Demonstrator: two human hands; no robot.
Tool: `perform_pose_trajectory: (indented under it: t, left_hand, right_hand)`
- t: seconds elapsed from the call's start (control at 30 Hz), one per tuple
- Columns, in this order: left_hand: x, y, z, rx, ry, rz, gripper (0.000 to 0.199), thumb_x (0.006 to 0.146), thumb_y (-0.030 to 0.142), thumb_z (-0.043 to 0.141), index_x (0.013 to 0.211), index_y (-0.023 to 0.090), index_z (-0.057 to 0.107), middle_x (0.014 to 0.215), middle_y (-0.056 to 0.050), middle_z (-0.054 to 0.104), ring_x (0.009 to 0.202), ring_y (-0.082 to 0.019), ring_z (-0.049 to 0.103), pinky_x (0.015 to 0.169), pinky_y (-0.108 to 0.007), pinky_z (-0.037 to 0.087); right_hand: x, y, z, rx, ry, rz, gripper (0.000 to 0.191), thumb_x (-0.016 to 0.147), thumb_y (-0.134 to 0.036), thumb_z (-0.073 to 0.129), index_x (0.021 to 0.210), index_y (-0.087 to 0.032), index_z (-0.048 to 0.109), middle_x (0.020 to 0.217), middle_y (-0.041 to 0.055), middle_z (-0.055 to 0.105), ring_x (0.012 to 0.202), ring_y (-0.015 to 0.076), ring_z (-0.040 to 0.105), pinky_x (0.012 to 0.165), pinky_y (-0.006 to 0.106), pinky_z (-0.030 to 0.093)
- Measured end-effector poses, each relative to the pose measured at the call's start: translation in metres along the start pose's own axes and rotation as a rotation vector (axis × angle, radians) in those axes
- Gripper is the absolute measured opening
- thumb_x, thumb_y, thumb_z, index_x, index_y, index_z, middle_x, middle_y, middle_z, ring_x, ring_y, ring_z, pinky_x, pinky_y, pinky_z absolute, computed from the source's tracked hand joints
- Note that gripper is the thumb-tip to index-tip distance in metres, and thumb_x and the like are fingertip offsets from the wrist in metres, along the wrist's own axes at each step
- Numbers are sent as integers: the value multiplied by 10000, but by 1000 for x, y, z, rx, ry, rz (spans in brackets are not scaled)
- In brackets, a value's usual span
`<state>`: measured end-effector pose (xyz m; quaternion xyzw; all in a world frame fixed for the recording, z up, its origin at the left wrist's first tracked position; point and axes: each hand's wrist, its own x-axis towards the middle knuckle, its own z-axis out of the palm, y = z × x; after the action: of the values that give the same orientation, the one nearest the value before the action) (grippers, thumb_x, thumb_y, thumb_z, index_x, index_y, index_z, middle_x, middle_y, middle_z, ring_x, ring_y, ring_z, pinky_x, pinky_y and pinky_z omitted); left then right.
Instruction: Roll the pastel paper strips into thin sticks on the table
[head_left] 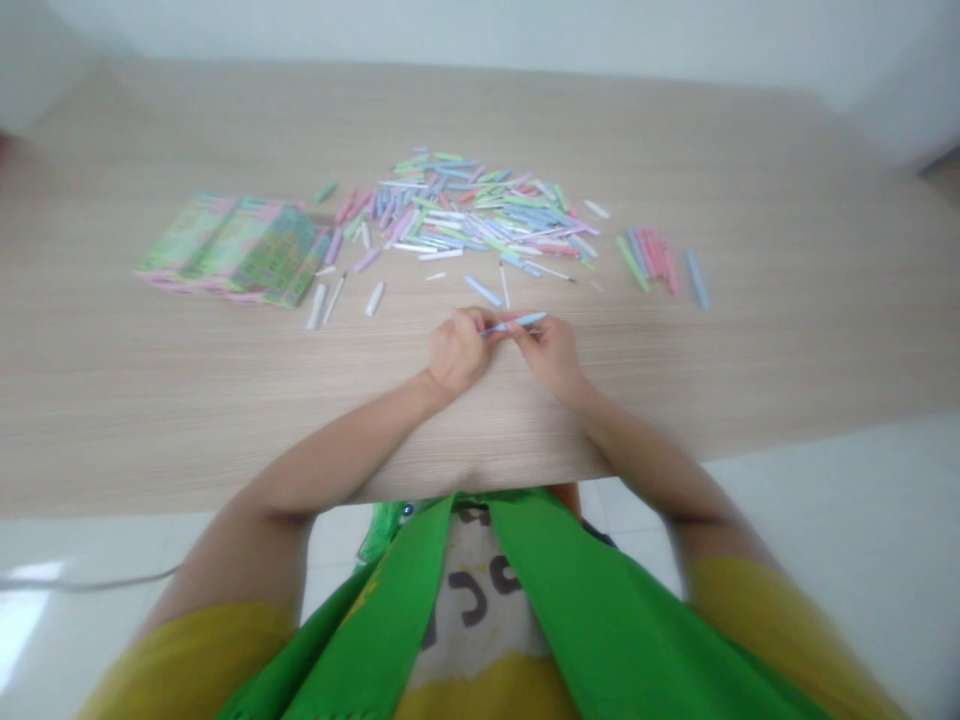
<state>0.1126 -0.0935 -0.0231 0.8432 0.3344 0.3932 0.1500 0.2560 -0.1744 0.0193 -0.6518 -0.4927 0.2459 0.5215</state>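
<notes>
Between left hand [459, 352] and right hand [555, 352], blue pen [532, 320]; packs [217, 245], contents unclear

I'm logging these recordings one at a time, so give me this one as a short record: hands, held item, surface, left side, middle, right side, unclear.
hands: left hand and right hand close together, both on the held item
held item: light blue pen
surface: wood-grain table
left side: overlapping green-and-pink packets
middle: loose pile of pastel pens and pen parts, beyond the hands
right side: small row of mostly pink pens, with a lone blue piece beside it
unclear: packet print, blurred
</notes>
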Motion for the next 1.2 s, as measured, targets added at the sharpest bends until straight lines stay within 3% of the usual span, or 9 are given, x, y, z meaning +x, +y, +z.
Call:
perform_pose_trajectory:
  t: [0.2,0.37,0.5,0.6,0.77,0.87,0.97,1.07,1.2]
  left_hand:
    - [1,-13,6,42,13,106,388,971,578,518,936,193,485,859,-84,715,740,-176,669,707,-298,488]
    - [1,-19,9,21,-33,137,373,998,541,459,929,180,519,845,-109,709,725,-185,660,717,-319,495]
    - [3,-19,9,30,-53,143,383,1004,538,427,914,181,532,814,-112,697,709,-190,644,704,-329,488]
    - [4,-17,9,61,-51,235,332,1015,464,402,877,194,534,776,-93,688,680,-179,627,689,-320,480]
    - [4,-17,9,70,-59,335,245,993,361,436,824,204,520,783,-86,707,656,-161,629,684,-303,480]
    - [4,-15,7,46,-49,279,249,964,425,517,885,191,546,831,-106,737,713,-182,680,698,-306,497]
    - [6,-8,-3,-36,-39,91,441,906,514,617,1148,151,554,1005,-136,762,838,-206,731,707,-289,512]
    - [12,1,-17,-133,-171,-26,515,926,523,582,1278,148,567,1058,-121,771,860,-207,737,716,-280,516]
    - [19,4,-25,-280,-476,-58,418,994,450,435,930,158,727,774,-70,747,663,-166,675,658,-270,498]
  right_hand:
    - [2,7,9,141,4,172,447,763,-614,722,670,-179,678,556,-10,605,517,98,476,488,230,317]
    - [3,6,14,310,-26,344,438,742,-586,754,678,-169,636,457,-82,438,395,42,257,415,240,156]
    - [3,1,15,356,-25,404,373,788,-492,746,658,-170,610,456,-85,444,374,34,237,407,241,140]
    - [1,1,18,307,-26,384,389,829,-455,710,592,-171,589,425,-79,408,393,44,258,424,236,163]
    - [-2,1,23,248,-2,343,382,836,-410,713,573,-166,584,471,-54,486,438,53,318,455,229,201]
    - [0,-2,20,238,17,420,419,886,-322,666,520,-178,523,404,-75,373,416,54,272,448,231,180]
    - [3,-6,12,288,7,519,426,929,-251,610,521,-188,500,382,-83,316,385,58,233,423,239,151]
    - [8,-8,3,361,-5,557,416,936,-246,615,539,-189,508,395,-87,323,360,49,214,394,230,136]
    - [9,-7,-3,442,-48,589,395,911,-242,665,546,-169,530,421,-85,373,348,25,202,363,210,107]
